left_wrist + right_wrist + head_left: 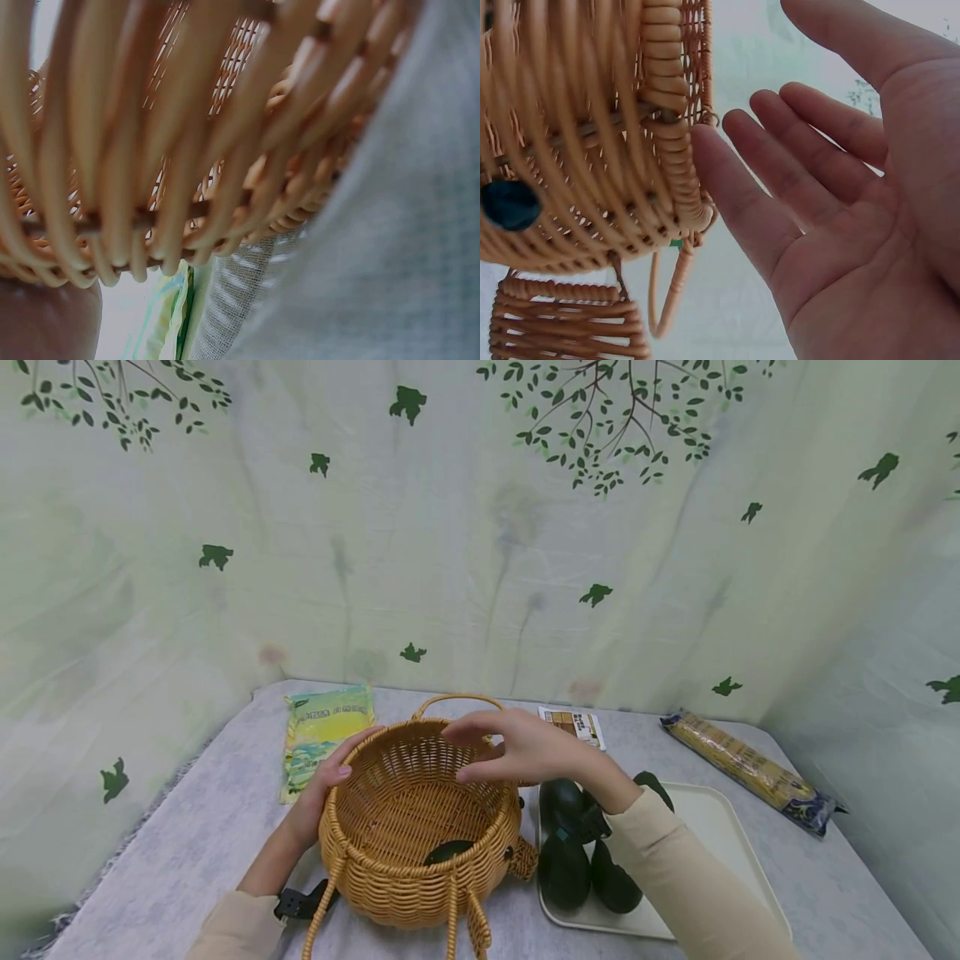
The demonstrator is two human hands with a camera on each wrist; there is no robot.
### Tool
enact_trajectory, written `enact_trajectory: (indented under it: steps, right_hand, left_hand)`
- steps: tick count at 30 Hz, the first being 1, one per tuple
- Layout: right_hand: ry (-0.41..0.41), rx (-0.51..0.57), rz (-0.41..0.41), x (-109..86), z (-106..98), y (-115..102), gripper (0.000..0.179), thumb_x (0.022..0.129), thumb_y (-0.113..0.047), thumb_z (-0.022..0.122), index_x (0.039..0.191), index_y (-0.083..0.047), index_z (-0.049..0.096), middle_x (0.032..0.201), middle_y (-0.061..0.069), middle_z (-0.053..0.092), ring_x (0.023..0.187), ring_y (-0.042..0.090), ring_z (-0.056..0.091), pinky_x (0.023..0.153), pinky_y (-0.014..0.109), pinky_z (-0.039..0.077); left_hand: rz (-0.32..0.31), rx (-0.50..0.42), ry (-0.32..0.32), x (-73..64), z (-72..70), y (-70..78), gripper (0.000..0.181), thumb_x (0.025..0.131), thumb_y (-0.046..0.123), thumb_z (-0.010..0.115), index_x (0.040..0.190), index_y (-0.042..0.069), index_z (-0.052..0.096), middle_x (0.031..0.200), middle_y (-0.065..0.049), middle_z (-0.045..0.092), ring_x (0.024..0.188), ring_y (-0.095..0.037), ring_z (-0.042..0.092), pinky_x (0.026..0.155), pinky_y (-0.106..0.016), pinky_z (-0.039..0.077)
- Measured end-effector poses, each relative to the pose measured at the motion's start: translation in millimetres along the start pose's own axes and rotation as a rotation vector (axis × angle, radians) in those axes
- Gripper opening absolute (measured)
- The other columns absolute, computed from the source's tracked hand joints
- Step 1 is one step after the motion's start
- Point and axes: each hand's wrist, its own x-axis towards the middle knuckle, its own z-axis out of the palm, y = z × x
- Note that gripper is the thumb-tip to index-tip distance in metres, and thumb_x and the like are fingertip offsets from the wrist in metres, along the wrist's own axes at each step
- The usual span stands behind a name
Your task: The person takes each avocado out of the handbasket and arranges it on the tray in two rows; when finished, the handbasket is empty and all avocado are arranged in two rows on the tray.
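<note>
A round wicker basket (420,893) stands on the table with its mouth up, its woven legs and small tail-like piece hanging outside. My left hand (324,785) grips its left rim, thumb over the edge; in the left wrist view the weave (172,150) fills most of the picture. My right hand (525,747) hovers over the right part of the mouth, fingers spread and holding nothing. In the right wrist view the palm of the right hand (855,210) faces the basket's rim (676,150). Inside the basket lies a dark green avocado-like thing (448,852), partly behind the near rim.
Right of the basket, a cream tray (712,827) bears several dark green avocado-like things (564,870), partly covered by my right forearm. A green-yellow packet (326,727) lies at back left, a small white-brown packet (573,727) behind the tray, a long golden packet (750,768) at far right.
</note>
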Motion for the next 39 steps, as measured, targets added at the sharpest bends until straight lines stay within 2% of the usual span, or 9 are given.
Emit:
enact_trajectory:
  steps: [8, 11, 14, 17, 23, 29, 36, 39]
  right_hand:
    - [-0.119, -0.122, -0.027, 23.0, 4, -6, 0.053, 0.094, -0.032, 0.076, 0.142, -0.015, 0.06, 0.139, -0.004, 0.064, 0.129, 0.009, 0.059, 0.108, 0.035, 0.048]
    - [-0.134, -0.144, -0.038, 30.6, 9, -8, 0.053, 0.093, -0.031, 0.078, 0.141, -0.016, 0.061, 0.138, -0.004, 0.064, 0.128, 0.009, 0.06, 0.104, 0.031, 0.05]
    - [-0.139, -0.118, -0.039, 35.7, 16, -7, 0.056, 0.092, -0.03, 0.079, 0.142, -0.016, 0.06, 0.139, -0.002, 0.064, 0.128, 0.009, 0.059, 0.1, 0.025, 0.051]
    - [-0.157, -0.096, -0.036, 38.5, 24, -5, 0.06, 0.091, -0.031, 0.079, 0.145, -0.014, 0.058, 0.142, 0.002, 0.062, 0.13, 0.008, 0.057, 0.099, 0.023, 0.051]
    - [-0.182, -0.178, -0.068, 42.3, 34, -5, 0.064, 0.09, -0.034, 0.08, 0.145, -0.011, 0.057, 0.141, 0.001, 0.063, 0.13, 0.007, 0.057, 0.106, 0.028, 0.048]
    - [-0.249, -0.227, -0.047, 43.6, 41, -7, 0.067, 0.089, -0.036, 0.082, 0.147, -0.014, 0.056, 0.142, -0.001, 0.062, 0.128, 0.007, 0.058, 0.104, 0.024, 0.047]
    - [-0.329, -0.375, -0.033, 44.2, 49, -5, 0.078, 0.085, -0.043, 0.083, 0.15, -0.013, 0.053, 0.149, -0.003, 0.057, 0.137, 0.01, 0.053, 0.111, 0.026, 0.042]
    - [-0.356, -0.433, 0.0, 44.9, 53, -5, 0.083, 0.083, -0.045, 0.085, 0.152, -0.014, 0.052, 0.152, -0.002, 0.055, 0.139, 0.013, 0.051, 0.114, 0.029, 0.041]
  left_hand:
    - [-0.013, 0.006, 0.005, -0.3, -0.6, -0.1, 0.059, 0.105, 0.023, 0.026, 0.163, 0.012, 0.027, 0.156, 0.0, 0.04, 0.142, -0.019, 0.044, 0.107, -0.035, 0.046]
    - [-0.02, 0.002, 0.008, -1.1, -0.5, 0.0, 0.059, 0.105, 0.023, 0.026, 0.163, 0.012, 0.026, 0.156, 0.0, 0.039, 0.141, -0.019, 0.045, 0.106, -0.035, 0.046]
    - [-0.025, 0.009, 0.01, -1.8, -0.4, -0.2, 0.06, 0.105, 0.024, 0.026, 0.163, 0.012, 0.026, 0.156, -0.002, 0.039, 0.141, -0.019, 0.045, 0.106, -0.035, 0.046]
    - [-0.029, 0.011, 0.006, -2.0, -0.5, -0.4, 0.06, 0.105, 0.024, 0.027, 0.163, 0.012, 0.025, 0.156, -0.004, 0.038, 0.141, -0.02, 0.045, 0.106, -0.037, 0.047]
    - [-0.023, -0.001, 0.0, -0.9, -1.8, -0.7, 0.06, 0.105, 0.023, 0.027, 0.163, 0.012, 0.025, 0.156, -0.003, 0.039, 0.141, -0.021, 0.046, 0.105, -0.038, 0.048]
    - [-0.024, 0.004, -0.004, -0.3, -1.4, 0.0, 0.06, 0.105, 0.022, 0.026, 0.163, 0.012, 0.025, 0.156, -0.005, 0.038, 0.141, -0.022, 0.046, 0.106, -0.038, 0.047]
    - [-0.025, 0.004, 0.003, 0.7, -0.8, 1.8, 0.061, 0.104, 0.022, 0.027, 0.164, 0.007, 0.022, 0.157, -0.004, 0.037, 0.142, -0.022, 0.045, 0.107, -0.037, 0.046]
    - [-0.023, 0.009, 0.006, 0.9, -0.8, 1.4, 0.062, 0.104, 0.022, 0.027, 0.164, 0.006, 0.021, 0.157, -0.002, 0.037, 0.143, -0.022, 0.044, 0.107, -0.036, 0.046]
